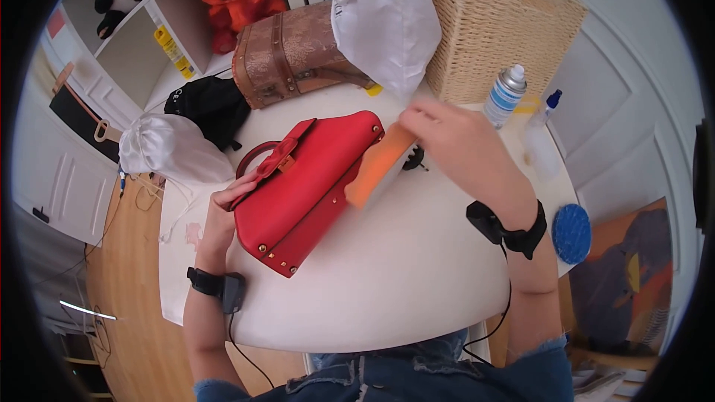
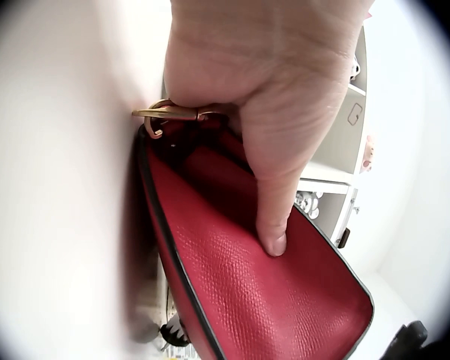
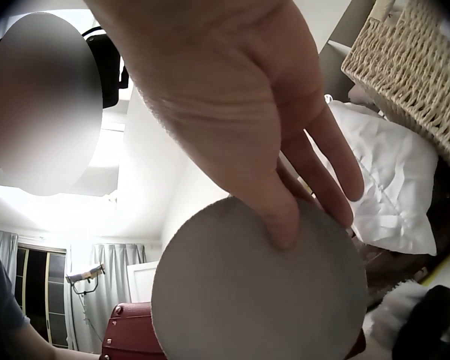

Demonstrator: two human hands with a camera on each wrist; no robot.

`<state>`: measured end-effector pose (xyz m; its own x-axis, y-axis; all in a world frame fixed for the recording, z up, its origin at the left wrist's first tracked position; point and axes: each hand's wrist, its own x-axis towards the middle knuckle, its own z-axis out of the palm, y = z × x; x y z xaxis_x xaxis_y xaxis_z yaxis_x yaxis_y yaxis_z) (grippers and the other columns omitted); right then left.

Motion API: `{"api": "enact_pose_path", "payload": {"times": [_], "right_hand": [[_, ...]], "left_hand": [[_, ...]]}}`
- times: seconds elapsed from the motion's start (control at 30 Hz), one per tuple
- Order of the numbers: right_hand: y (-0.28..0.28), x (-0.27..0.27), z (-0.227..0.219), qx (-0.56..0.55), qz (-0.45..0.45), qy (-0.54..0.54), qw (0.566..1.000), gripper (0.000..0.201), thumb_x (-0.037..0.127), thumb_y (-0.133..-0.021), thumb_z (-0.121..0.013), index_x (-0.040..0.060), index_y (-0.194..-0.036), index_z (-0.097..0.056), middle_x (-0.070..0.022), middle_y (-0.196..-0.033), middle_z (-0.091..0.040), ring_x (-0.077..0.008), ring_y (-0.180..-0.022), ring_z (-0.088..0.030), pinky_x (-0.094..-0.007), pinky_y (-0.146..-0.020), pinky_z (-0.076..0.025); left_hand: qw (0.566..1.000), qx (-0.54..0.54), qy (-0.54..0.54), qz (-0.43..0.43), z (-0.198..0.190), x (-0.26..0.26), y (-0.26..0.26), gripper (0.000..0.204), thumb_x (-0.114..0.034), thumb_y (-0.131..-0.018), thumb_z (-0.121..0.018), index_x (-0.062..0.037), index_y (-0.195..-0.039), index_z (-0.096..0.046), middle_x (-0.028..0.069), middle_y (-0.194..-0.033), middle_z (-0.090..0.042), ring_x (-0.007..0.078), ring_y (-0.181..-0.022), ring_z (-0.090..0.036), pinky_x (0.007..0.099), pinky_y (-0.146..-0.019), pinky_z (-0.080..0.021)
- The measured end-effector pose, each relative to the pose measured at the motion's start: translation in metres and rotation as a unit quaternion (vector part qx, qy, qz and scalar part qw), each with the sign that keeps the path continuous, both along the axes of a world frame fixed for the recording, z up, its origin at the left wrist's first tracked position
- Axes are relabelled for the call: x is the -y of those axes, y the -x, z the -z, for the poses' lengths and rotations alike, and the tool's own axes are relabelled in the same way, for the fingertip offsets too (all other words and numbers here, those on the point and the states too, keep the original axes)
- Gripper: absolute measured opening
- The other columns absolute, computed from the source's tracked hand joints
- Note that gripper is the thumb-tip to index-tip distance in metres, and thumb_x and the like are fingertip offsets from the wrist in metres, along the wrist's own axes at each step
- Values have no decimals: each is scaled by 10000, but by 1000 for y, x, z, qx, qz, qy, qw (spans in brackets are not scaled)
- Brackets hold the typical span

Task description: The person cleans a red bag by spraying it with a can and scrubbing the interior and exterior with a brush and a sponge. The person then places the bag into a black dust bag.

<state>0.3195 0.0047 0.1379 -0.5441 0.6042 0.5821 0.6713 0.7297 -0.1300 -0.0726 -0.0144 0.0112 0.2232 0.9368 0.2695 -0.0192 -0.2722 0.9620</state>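
Note:
A red handbag (image 1: 309,182) with gold studs along its base lies tilted on the white table. My left hand (image 1: 231,205) grips it at the handle side; in the left wrist view the thumb of that hand (image 2: 274,150) presses on the red leather (image 2: 232,277), near a gold ring (image 2: 165,114). My right hand (image 1: 465,149) pinches an orange pad (image 1: 380,164) beside the bag's studded base. In the right wrist view the pad's round grey face (image 3: 259,289) shows under the thumb of my right hand (image 3: 232,112). Whether the pad touches the bag I cannot tell.
Behind stand a brown patterned case (image 1: 287,56), a white cloth bag (image 1: 387,22) and a wicker basket (image 1: 499,30). A spray can (image 1: 505,97) and a clear bottle (image 1: 540,134) are at the right, a blue disc (image 1: 572,234) at the right edge, a white pouch (image 1: 171,147) at the left.

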Motion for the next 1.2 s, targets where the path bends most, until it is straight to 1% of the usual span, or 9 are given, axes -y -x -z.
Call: {"api": "enact_pose_path", "payload": {"times": [0.13,0.33,0.53,0.6,0.83,0.9,1.07,1.17,1.2], "right_hand": [[-13,-2,-11,-30,49,-47,997,217,-35,-736,-613,36,-937,-571,-91,-900,-563,-298,-798,-603,-355,-671,-498],[-10,7,-7,-6,-50,101,994,222,-56,-742,-608,23,-946,-570,-96,-959,-589,-318,-837,-605,-362,-697,-491],[-13,0,-15,-29,63,-123,990,321,-29,-719,-636,33,-1027,-570,-107,-996,-601,-308,-847,-624,-345,-691,-517],[-15,13,-27,-129,130,-166,969,320,-52,-731,-646,18,-1030,-558,-120,-976,-591,-301,-827,-617,-342,-677,-514],[3,60,-53,-190,123,-145,963,267,-36,-781,-640,-6,-1030,-547,-125,-862,-549,-278,-740,-576,-363,-613,-488],[6,67,-54,-122,205,-74,968,255,-10,-786,-652,-14,-1021,-553,-150,-818,-559,-286,-699,-577,-350,-589,-468],[-25,65,-28,-28,223,62,972,221,44,-817,-648,-26,-1008,-562,-176,-754,-590,-290,-631,-593,-349,-567,-457],[-72,56,3,-58,232,217,947,226,51,-827,-640,-34,-1023,-565,-174,-721,-593,-282,-604,-597,-365,-555,-463],[-84,54,11,-163,245,309,904,223,56,-833,-636,-38,-1025,-574,-176,-716,-601,-279,-612,-611,-360,-563,-478]], "left_hand": [[1000,4,-2,4,-3,0,-2,420,35,-752,-725,-78,-1154,-678,169,-1336,-547,247,-1216,-536,347,-1037,-419],[1000,4,4,3,1,1,-2,424,34,-749,-727,-57,-1159,-672,167,-1345,-539,246,-1225,-529,339,-1041,-410],[1000,13,27,-8,-7,4,-4,447,23,-731,-737,-50,-1167,-667,167,-1351,-535,242,-1242,-514,343,-1045,-402],[999,-25,31,12,-13,5,-5,454,17,-718,-743,-41,-1162,-669,161,-1354,-534,241,-1255,-503,339,-1043,-398],[994,-97,-44,38,-28,11,-10,474,-14,-691,-762,-71,-1154,-683,122,-1366,-535,240,-1258,-499,334,-1030,-398],[988,-126,-68,50,-29,10,-9,478,-40,-681,-781,-102,-1147,-693,117,-1359,-539,244,-1242,-511,341,-1031,-403],[987,-125,-80,54,-24,9,-7,434,-36,-684,-769,-104,-1109,-710,116,-1371,-523,270,-1273,-477,362,-1066,-368],[984,-131,-105,52,-18,7,-6,442,-41,-687,-770,-113,-1119,-707,107,-1369,-522,272,-1277,-470,366,-1071,-364],[982,-139,-117,51,-17,7,-5,445,-45,-688,-772,-114,-1123,-705,101,-1366,-524,273,-1278,-467,369,-1073,-363]]}}
